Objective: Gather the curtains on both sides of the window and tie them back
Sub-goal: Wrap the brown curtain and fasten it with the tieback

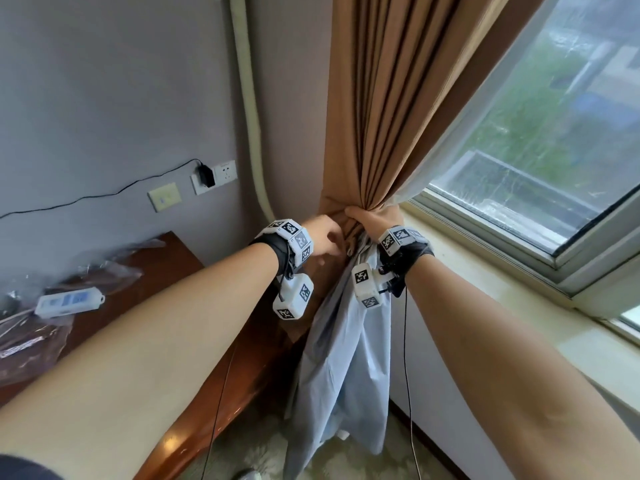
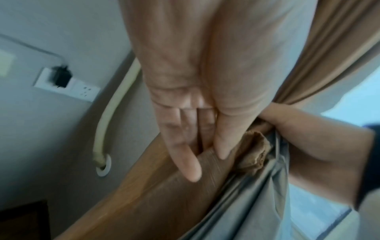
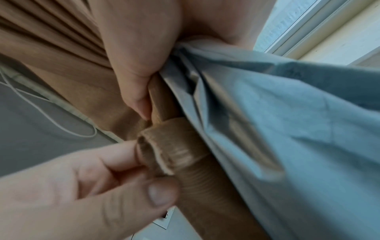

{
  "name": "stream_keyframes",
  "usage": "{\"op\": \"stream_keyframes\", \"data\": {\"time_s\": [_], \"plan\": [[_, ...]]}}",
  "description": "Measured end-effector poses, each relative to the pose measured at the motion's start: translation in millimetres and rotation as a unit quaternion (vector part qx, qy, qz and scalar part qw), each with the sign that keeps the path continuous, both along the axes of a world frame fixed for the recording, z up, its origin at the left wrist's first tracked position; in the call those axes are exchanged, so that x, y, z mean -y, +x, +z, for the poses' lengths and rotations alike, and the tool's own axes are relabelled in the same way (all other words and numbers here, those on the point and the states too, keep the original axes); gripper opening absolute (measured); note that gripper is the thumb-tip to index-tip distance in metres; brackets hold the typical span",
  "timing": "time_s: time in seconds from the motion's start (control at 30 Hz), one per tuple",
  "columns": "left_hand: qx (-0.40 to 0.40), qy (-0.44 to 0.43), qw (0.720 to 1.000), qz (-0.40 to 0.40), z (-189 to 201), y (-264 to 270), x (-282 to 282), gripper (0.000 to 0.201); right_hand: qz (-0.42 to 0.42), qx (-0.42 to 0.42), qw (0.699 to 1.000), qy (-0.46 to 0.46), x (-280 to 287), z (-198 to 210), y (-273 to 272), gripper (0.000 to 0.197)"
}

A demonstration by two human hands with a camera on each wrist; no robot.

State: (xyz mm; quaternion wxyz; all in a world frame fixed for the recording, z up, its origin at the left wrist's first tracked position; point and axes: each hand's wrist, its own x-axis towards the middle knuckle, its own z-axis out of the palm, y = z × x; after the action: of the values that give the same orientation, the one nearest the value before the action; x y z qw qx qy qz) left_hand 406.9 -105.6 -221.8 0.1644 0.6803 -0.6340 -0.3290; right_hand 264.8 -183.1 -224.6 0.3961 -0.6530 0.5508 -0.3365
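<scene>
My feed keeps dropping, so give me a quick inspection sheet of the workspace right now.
Surface: wooden desk at left; pale windowsill at right.
Job's things: brown curtain bunched with its blue-grey lining and white sheer; brown tie-back strip at the bunch, not seen fastened.
Clutter: white remote and plastic bags on the desk.
Grippers: right hand grips the bunch; left hand touches the strip.
Cables: black charger lead from the wall socket; thin wires below both wrists.
Surroundings: grey wall, cream pipe, window.
</scene>
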Motion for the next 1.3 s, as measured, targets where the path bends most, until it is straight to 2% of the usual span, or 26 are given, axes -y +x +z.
{"op": "stream_keyframes", "data": {"time_s": [0.1, 0.13, 0.2, 0.27, 0.33, 0.4, 0.43, 0.53, 0.57, 0.67, 0.8, 0.87, 1.0, 1.07, 1.13, 1.17, 1.23, 1.3], "plan": [[-0.163, 0.041, 0.985, 0.045, -5.1, 6.4, -3.6, 0.007, 0.024, 0.015, 1.0, -0.009, -1.3, 2.2, -9.0, 0.046], [-0.186, 0.032, 0.98, 0.059, -5.5, 7.5, -4.9, 0.011, 0.033, 0.016, 0.999, -0.005, -3.3, 4.5, -11.2, 0.045], [-0.18, -0.004, 0.982, 0.063, -2.3, 9.1, -4.5, 0.013, 0.049, 0.014, 0.999, 0.0, -3.0, 5.2, -12.2, 0.039], [-0.12, -0.029, 0.992, 0.042, 8.0, 8.1, -5.8, 0.01, 0.066, 0.009, 0.998, 0.001, -6.2, 6.8, -11.5, 0.031], [0.015, -0.037, 0.999, -0.003, 20.3, 11.2, -5.4, 0.017, 0.077, 0.008, 0.997, 0.009, -8.4, 8.3, -8.9, 0.025], [0.179, -0.037, 0.983, -0.031, 31.2, 16.7, -4.2, 0.023, 0.088, -0.001, 0.996, 0.024, -8.2, 7.6, -6.6, 0.025], [0.231, -0.037, 0.972, -0.029, 34.9, 21.0, -3.0, 0.025, 0.098, -0.012, 0.995, 0.032, -7.0, 7.7, -6.2, 0.031], [0.286, -0.025, 0.958, 0.018, 40.1, 36.8, -0.8, 0.013, 0.115, -0.051, 0.991, 0.054, 0.7, 4.1, -8.2, 0.062], [0.297, -0.025, 0.954, 0.032, 41.6, 40.7, -1.0, 0.011, 0.122, -0.057, 0.989, 0.062, -0.2, 6.1, -9.5, 0.067], [0.341, -0.038, 0.937, 0.064, 44.8, 46.3, 2.3, 0.016, 0.129, -0.041, 0.987, 0.083, 0.7, 6.9, -12.8, 0.07], [0.368, -0.098, 0.92, 0.093, 39.4, 48.4, 6.8, 0.021, 0.156, 0.0, 0.981, 0.114, -0.8, 8.1, -14.5, 0.054], [0.332, -0.154, 0.925, 0.101, 28.0, 52.9, 10.3, 0.024, 0.169, 0.036, 0.974, 0.144, -10.3, 17.4, -15.9, 0.051], [0.128, -0.21, 0.963, 0.108, 10.9, 54.1, 24.0, 0.028, 0.188, 0.037, 0.961, 0.201, -9.3, 20.5, -17.2, 0.051], [0.024, -0.194, 0.971, 0.134, 9.7, 46.2, 29.7, 0.027, 0.193, 0.037, 0.956, 0.217, -4.4, 18.7, -16.1, 0.054], [-0.109, -0.172, 0.965, 0.164, 5.3, 42.1, 37.1, 0.021, 0.196, 0.038, 0.956, 0.217, -1.5, 16.9, -15.0, 0.057], [-0.15, -0.158, 0.961, 0.169, 1.9, 41.6, 41.4, 0.017, 0.192, 0.038, 0.958, 0.21, -2.7, 18.4, -14.8, 0.053], [-0.193, -0.1, 0.96, 0.175, -1.6, 41.9, 49.4, 0.011, 0.183, 0.043, 0.962, 0.2, 0.7, 16.8, -15.5, 0.04], [-0.207, -0.021, 0.961, 0.184, -5.6, 41.4, 53.3, 0.028, 0.178, 0.052, 0.963, 0.196, 2.8, 16.6, -15.5, 0.034]]}}
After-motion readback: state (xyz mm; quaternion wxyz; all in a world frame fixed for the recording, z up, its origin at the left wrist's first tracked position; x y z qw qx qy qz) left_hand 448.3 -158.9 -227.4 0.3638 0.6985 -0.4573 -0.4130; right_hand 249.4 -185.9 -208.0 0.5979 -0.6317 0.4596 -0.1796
